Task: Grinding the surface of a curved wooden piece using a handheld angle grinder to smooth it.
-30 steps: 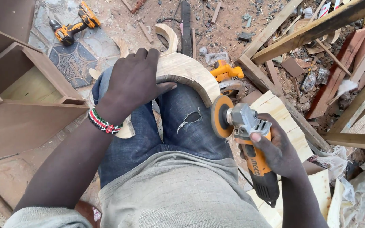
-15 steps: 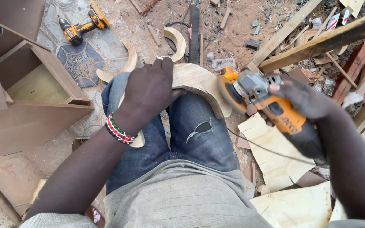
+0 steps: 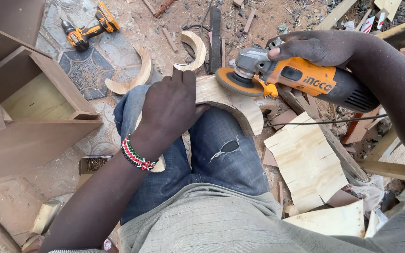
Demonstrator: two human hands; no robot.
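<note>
Wood, curved pieces: three; one curved workpiece [image 3: 230, 100] on lap.
Left hand [image 3: 172, 105]: flat, pressing workpiece.
Right hand [image 3: 322, 47]: gripping one orange angle grinder [image 3: 296, 79].
Cordless drills: one [image 3: 87, 30].

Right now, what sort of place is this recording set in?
Likely an informal outdoor carpentry yard: bare dirt strewn with wood offcuts, a cordless drill lying there, and an angle grinder held over a curved wooden piece.

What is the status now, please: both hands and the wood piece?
Left hand pressing curved wood piece on lap. Right hand gripping orange angle grinder, disc at wood's top edge. Nothing between.
</note>
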